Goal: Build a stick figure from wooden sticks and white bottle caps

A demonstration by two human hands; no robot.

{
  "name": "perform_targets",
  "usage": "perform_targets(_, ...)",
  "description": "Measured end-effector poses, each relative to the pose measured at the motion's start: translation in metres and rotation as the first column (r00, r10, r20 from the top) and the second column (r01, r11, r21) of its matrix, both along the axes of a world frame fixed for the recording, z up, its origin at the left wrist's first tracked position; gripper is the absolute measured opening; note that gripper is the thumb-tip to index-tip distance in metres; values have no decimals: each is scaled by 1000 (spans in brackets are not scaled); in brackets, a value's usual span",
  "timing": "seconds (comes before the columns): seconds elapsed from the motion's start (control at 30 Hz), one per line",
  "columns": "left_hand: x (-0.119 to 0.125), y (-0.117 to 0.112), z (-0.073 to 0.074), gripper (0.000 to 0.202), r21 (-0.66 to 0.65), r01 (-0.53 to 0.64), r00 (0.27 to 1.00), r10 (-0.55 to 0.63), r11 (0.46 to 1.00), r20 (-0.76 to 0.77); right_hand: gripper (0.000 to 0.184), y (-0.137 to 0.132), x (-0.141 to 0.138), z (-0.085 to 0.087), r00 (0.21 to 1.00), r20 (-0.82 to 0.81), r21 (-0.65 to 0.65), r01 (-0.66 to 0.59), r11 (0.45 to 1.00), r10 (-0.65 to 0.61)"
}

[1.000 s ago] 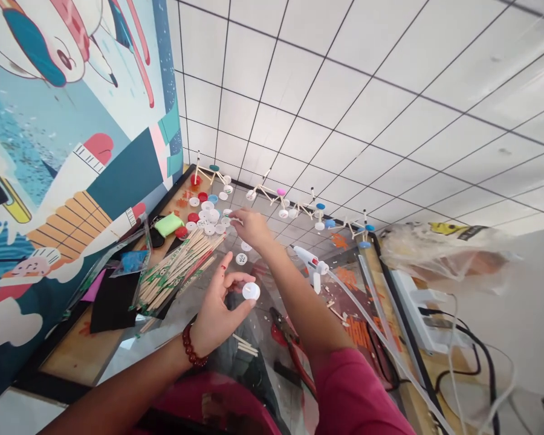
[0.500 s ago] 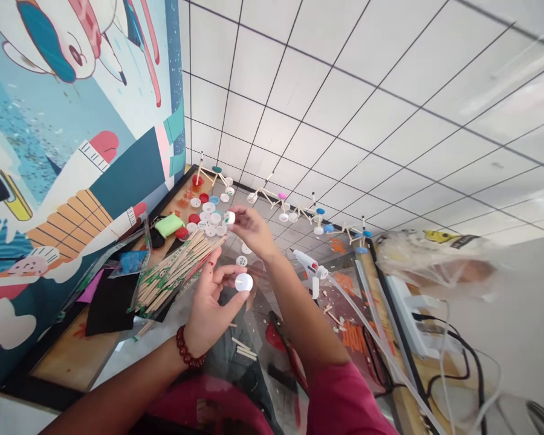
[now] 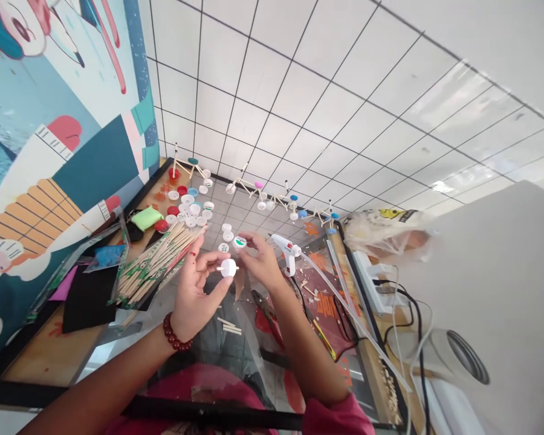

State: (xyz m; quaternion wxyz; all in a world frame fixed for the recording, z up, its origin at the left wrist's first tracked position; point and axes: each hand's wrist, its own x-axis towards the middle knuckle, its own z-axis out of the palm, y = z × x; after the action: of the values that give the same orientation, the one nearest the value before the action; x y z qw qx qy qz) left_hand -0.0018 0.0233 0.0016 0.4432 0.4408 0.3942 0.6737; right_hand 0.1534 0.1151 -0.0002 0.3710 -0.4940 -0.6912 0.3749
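While the left hand (image 3: 198, 299) pinches 1 white cap (image 3: 229, 267) below frame centre and the right hand (image 3: 262, 260) grips 1 green-marked cap (image 3: 240, 241) just above, slack fingertips could drop either.

plain white cap (image 3: 229, 267), green-and-white cap (image 3: 240, 241), dark red bracelet (image 3: 173, 340), bright green packet (image 3: 147, 218)

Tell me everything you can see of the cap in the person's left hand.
The white bottle cap is small, round and plastic-looking, with no print showing on the visible part. Pale, wood-like stick ends poke out on opposite sides; whether they are one stick or two cannot be told. The left hand pinches it between thumb and bent fingers, above the glass tabletop. It sits apart from the printed cap in the right hand.
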Motion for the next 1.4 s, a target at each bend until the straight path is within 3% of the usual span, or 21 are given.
perform_targets(0.1,7,-7,-1,77,7,16,998,-16,1000,-54,32,26,-12,1,967,255,39,9,999,-18)
perform_targets(0.23,9,-11,-3,76,-8,32,997,-32,999,-71,28,57,-29,7,882,463,131,-169,977,91)
perform_targets(0.37,5,-8,-5,76,-37,7,998,-9,999,-60,25,87,-53,10,846,508,232,-314,921,161)
perform_targets(0.53,3,-5,-8,74,-71,-11,999,9,997,-32,19,116,-97,0,833,511,218,-366,905,214)
perform_targets(0.7,2,-1,-9,73,-88,-38,999,38,995,-2,11,128,-119,-14,904,375,176,-288,941,206)
perform_targets(0.73,1,0,-8,73,-93,-38,999,39,995,6,10,127,-118,-15,930,308,167,-261,951,201)
perform_targets(0.8,-1,2,-6,72,-107,-42,999,45,993,26,6,120,-110,-11,977,1,59,-211,976,211)
perform_targets(0.83,-3,2,-5,71,-112,-47,998,51,993,38,5,115,-104,-8,953,-217,-39,-223,974,210)
perform_targets(0.9,-5,4,-4,70,-110,-52,996,59,993,60,11,99,-89,3,783,-601,-221,-351,910,156)
perform_targets(0.97,-6,5,-4,69,-90,-47,996,54,995,77,18,80,-72,16,641,-760,-293,-484,824,106)
perform_targets(1.07,-7,6,-5,68,-54,-45,995,50,998,84,26,54,-50,30,583,-810,-322,-533,783,64)
perform_targets(1.17,-5,6,-5,70,-38,-52,996,55,998,71,26,41,-37,28,657,-752,-340,-452,824,50)
perform_targets(1.23,-3,4,-6,72,-37,-45,997,47,998,57,24,39,-31,20,803,-593,-334,-309,890,56)
perform_targets(1.3,-1,2,-7,72,-40,-39,998,40,998,45,24,41,-27,10,958,-283,-249,-128,960,55)
perform_targets(1.33,1,1,-7,73,-41,-34,999,36,999,39,29,42,-26,5,995,-86,-173,-68,983,54)
perform_targets(1.4,4,-3,-9,73,-46,-21,1000,22,999,22,39,46,-25,-1,965,255,-35,-56,998,63)
